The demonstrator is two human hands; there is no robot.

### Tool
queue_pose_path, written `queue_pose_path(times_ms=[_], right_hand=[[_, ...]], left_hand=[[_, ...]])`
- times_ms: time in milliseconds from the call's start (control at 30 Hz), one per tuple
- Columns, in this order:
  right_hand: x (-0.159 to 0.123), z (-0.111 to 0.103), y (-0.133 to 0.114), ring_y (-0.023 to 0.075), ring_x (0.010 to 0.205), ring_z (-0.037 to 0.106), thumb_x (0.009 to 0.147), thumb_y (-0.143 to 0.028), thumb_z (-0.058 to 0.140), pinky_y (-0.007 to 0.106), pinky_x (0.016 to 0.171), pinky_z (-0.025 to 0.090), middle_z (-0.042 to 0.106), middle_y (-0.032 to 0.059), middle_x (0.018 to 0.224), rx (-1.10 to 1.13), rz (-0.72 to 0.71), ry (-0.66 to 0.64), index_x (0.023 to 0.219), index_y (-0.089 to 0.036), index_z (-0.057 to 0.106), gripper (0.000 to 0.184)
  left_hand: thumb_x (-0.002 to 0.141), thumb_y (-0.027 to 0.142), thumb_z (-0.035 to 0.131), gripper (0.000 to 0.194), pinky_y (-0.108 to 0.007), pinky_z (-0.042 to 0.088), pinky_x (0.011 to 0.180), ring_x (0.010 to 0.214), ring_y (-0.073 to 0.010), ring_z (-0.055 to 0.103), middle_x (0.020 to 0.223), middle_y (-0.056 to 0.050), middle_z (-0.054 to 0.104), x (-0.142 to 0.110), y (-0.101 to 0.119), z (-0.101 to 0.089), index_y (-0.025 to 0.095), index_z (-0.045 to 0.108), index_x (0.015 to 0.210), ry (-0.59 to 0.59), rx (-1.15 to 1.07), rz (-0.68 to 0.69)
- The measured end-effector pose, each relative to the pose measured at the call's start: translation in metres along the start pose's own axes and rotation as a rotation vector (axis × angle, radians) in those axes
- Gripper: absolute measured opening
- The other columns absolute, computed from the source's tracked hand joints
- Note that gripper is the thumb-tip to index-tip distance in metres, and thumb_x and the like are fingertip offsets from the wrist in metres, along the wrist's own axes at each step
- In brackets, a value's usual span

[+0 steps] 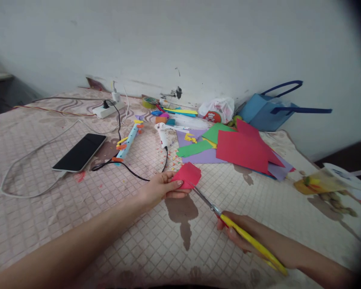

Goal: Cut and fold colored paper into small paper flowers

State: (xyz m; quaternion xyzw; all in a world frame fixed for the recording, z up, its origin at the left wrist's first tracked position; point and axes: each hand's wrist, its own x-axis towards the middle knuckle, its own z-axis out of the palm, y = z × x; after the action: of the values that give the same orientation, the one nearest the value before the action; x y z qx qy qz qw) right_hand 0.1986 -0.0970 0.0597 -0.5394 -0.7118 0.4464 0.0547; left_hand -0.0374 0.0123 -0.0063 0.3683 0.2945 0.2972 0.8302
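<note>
Between the thumb and fingers of my left hand (pixel 165 186) is a small red piece of paper (pixel 188 173), held above the table. My right hand (pixel 243 230) grips a pair of scissors (pixel 210 205) with yellow handles, pointing up and to the left. The blade tips meet the lower right edge of the red paper; how far the blades are apart is too small to tell. Just behind my left hand, a white glue gun (pixel 161 135) rests on the table with its black cord running forward.
Red, green and purple sheets (pixel 242 150) lie in a pile at the right. A phone (pixel 80 152) charges at the left, near a power strip (pixel 108 108). Cables cross the left side. A blue bag (pixel 263 112) and a plastic cup (pixel 315 182) stand further right.
</note>
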Motion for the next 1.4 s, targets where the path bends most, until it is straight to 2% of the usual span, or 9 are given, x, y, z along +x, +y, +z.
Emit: queue_pose_path(times_ms=[100,300,500,700,1033,1400], right_hand=[[0.003,0.0,-0.002,0.0163,0.061,0.049,0.087,-0.048,0.041,0.027,0.055,0.042,0.052,0.0012,0.07,-0.049,0.023,-0.032,0.087,-0.022,0.05,0.027],[0.006,0.001,-0.002,0.0127,0.055,0.042,0.089,-0.05,0.038,0.023,0.047,0.037,0.044,-0.001,0.065,0.011,0.038,-0.024,0.088,-0.022,0.051,0.03],[0.007,-0.001,-0.01,0.0111,0.054,0.041,0.087,-0.054,0.041,0.021,0.048,0.038,0.046,-0.0011,0.066,0.059,0.102,-0.052,0.092,-0.021,0.053,0.036],[0.005,0.001,-0.002,0.0091,0.05,0.037,0.088,-0.059,0.035,0.021,0.048,0.036,0.04,-0.004,0.063,0.172,0.16,-0.095,0.097,-0.02,0.051,0.043],[0.004,0.003,0.013,0.0085,0.05,0.036,0.091,-0.052,0.035,0.02,0.048,0.035,0.041,-0.0046,0.059,0.244,0.161,-0.089,0.098,-0.02,0.054,0.038],[0.004,0.003,0.011,0.007,0.048,0.037,0.091,-0.054,0.031,0.019,0.044,0.036,0.041,-0.0044,0.063,0.212,0.212,-0.087,0.093,-0.018,0.051,0.041]], left_hand=[[0.074,0.021,0.071,0.027,-0.02,0.055,0.071,0.082,-0.0151,0.069,0.094,-0.011,0.071,0.0,-0.002,0.001,0.01,0.062,0.098,-0.007,0.002,-0.003],[0.075,0.02,0.07,0.025,-0.02,0.055,0.072,0.083,-0.015,0.069,0.094,-0.011,0.071,0.0,-0.002,0.002,0.01,0.063,0.097,-0.002,0.005,-0.01],[0.075,0.02,0.07,0.026,-0.019,0.055,0.071,0.083,-0.0152,0.069,0.094,-0.012,0.071,-0.001,-0.001,0.004,0.009,0.064,0.098,-0.017,0.009,-0.027],[0.075,0.021,0.07,0.025,-0.02,0.054,0.073,0.082,-0.0149,0.069,0.092,-0.011,0.072,-0.001,-0.001,0.004,0.009,0.065,0.096,-0.006,0.019,-0.042],[0.079,0.016,0.066,0.018,-0.02,0.054,0.073,0.083,-0.0146,0.069,0.093,-0.01,0.072,-0.002,0.0,0.006,0.009,0.066,0.095,-0.015,0.019,-0.076],[0.078,0.015,0.066,0.021,-0.02,0.054,0.074,0.083,-0.0149,0.069,0.092,-0.011,0.072,-0.003,0.001,0.006,0.009,0.064,0.098,-0.015,0.021,-0.082]])
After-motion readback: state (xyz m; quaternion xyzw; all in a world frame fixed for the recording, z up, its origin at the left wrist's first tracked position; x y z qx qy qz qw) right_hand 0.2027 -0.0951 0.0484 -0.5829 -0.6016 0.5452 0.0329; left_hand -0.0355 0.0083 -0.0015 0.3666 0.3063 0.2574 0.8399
